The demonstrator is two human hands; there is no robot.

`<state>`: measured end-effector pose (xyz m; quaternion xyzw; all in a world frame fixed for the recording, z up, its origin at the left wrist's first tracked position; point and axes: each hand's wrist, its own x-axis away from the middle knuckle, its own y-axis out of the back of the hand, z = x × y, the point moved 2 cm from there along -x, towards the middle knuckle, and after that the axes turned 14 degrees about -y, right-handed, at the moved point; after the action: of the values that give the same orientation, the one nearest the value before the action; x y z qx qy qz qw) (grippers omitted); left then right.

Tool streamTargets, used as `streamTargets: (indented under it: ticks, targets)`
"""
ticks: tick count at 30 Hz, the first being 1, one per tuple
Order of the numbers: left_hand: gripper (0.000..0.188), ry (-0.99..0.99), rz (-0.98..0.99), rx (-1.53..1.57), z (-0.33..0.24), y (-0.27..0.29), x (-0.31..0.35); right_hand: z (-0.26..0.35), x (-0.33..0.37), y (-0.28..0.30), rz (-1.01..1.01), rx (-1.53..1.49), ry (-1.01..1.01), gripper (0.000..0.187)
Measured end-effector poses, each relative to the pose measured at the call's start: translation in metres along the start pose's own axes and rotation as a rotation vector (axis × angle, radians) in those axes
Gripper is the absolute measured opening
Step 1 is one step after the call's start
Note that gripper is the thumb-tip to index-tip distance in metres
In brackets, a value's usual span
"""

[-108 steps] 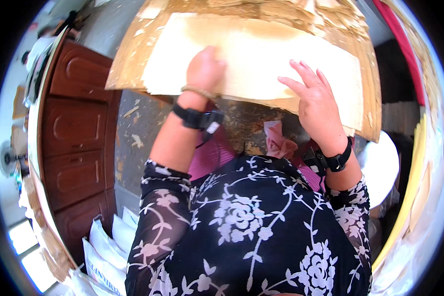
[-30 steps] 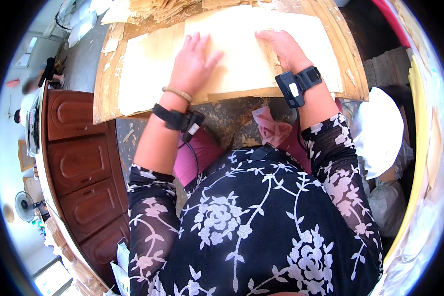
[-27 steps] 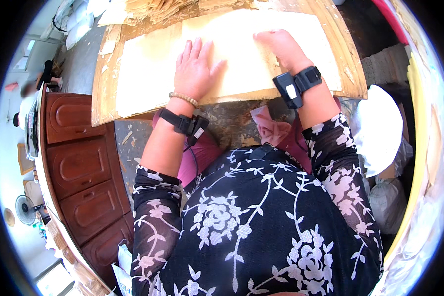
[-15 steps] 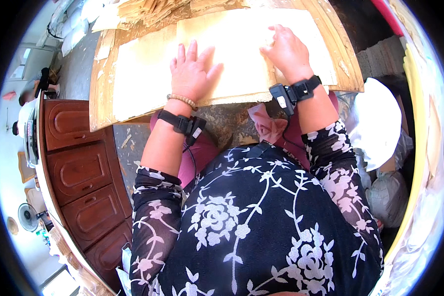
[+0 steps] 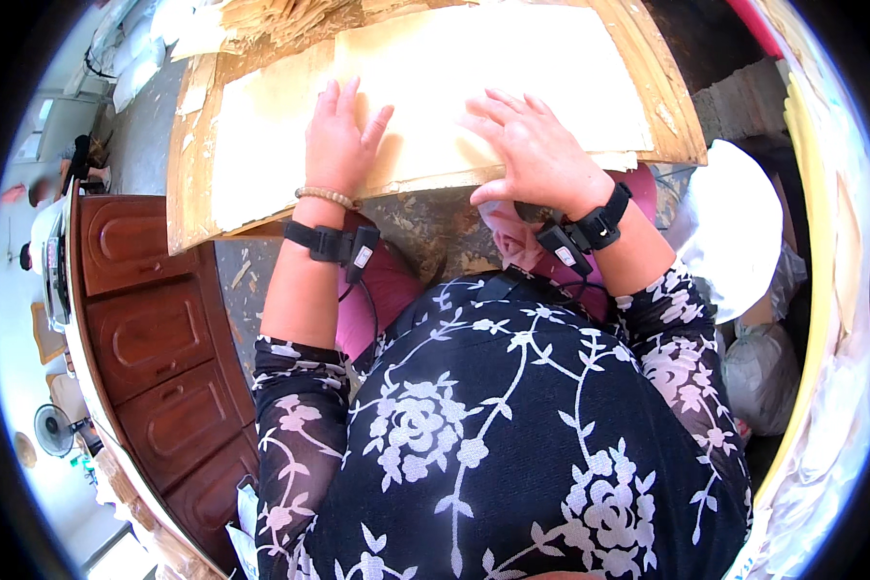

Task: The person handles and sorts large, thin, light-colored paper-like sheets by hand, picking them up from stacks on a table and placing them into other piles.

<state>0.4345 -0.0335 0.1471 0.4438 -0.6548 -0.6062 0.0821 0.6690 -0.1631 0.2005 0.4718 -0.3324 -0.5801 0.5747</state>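
Pale, thin sheets that look like wood veneer lie flat across a wooden work board, their middle washed out by bright light. My left hand rests on the left part of the sheets, fingers stretched out and thumb apart. Over the near edge, right of the middle, is my right hand, open with its fingers spread over the sheet and its thumb pointing left past the edge. Neither hand holds anything. Whether the right fingertips press on the sheet or hover just above it, I cannot tell.
A stack of ragged veneer pieces sits at the board's far left. Brown cabinets stand at the left. To the right are a white rounded object and plastic bags. Wood scraps litter the floor. Another person is far left.
My right hand has moved left and nearer to me, its fingers now spread out. My left hand has shifted slightly left, with its fingers closer together.
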Motion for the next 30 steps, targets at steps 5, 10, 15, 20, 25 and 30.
streamTargets:
  ticks: [5,10,15,20,25,30]
  targets:
    - [0.065,-0.031,-0.122,-0.083,-0.003,-0.004,0.008,0.001,-0.005,-0.005,-0.005,0.056,0.009,0.073]
    - [0.069,-0.044,-0.025,-0.098,-0.005,-0.004,0.008,-0.006,-0.005,-0.005,-0.036,-0.034,-0.026,0.062]
    - [0.063,0.002,-0.129,-0.062,-0.01,0.008,-0.006,-0.005,-0.005,-0.007,-0.052,-0.055,-0.042,0.058]
    - [0.035,0.829,0.029,1.294,0.012,0.018,-0.018,-0.004,0.001,-0.003,-0.107,-0.046,-0.046,0.056]
    - [0.023,0.657,0.139,0.986,0.035,0.03,-0.009,-0.005,0.054,0.032,0.012,-0.566,-0.284,0.038]
    - [0.034,0.61,0.152,0.722,0.117,0.045,-0.026,-0.046,0.114,0.008,0.393,-1.136,-1.0,0.038]
